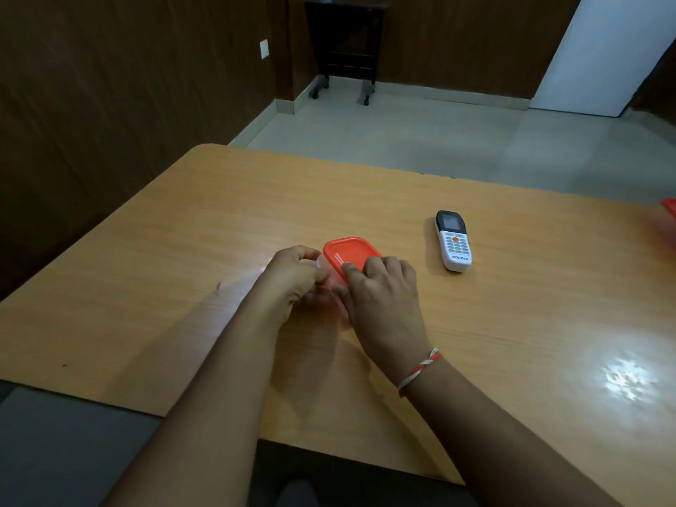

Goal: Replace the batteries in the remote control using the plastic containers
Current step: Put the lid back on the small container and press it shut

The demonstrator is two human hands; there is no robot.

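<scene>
Left hand (pixel 292 274) curls round the clear container (pixel 323 267), mostly hidden; right hand (pixel 380 290) grips its orange lid (pixel 349 252), mid-table (pixel 183 232). Remote control (pixel 453 240) lies face up, toward the far edge. Another orange lid (pixel 670 206), cut off, right edge.

clear container (pixel 322 265), orange lid (pixel 349 252) tilted, mid-table | white remote (pixel 453 241) face-up, right, apart

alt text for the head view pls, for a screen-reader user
Both hands grip a small clear plastic container with an orange lid on a wooden table: left hand on its side, right hand at the lid's near edge. A white remote control lies face up to the right, untouched; another orange lid shows at the right edge.
</scene>
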